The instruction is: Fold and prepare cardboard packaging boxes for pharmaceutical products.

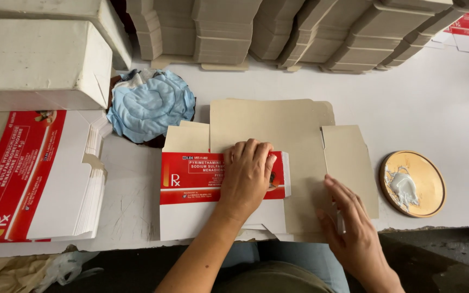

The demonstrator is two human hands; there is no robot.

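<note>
A white worktable (pixel 441 108) filled the view, its near edge worn. At far left lay a stack of flat red-and-white cartons (pixel 33 179) under white boxes (pixel 39 65). Beside them sat a crumpled blue cloth (pixel 150 106). At the middle, the left hand (pixel 248 176) pressed flat, fingers together, on a red-and-white carton blank (pixel 191 182) lying printed side up. The right hand (pixel 354 233), fingers spread, rested on its brown unfolded panel (pixel 278 130). Further right stood a round lid holding white paste (pixel 412 183). Bundled brown cardboard stacks (pixel 299 30) lined the back.
</note>
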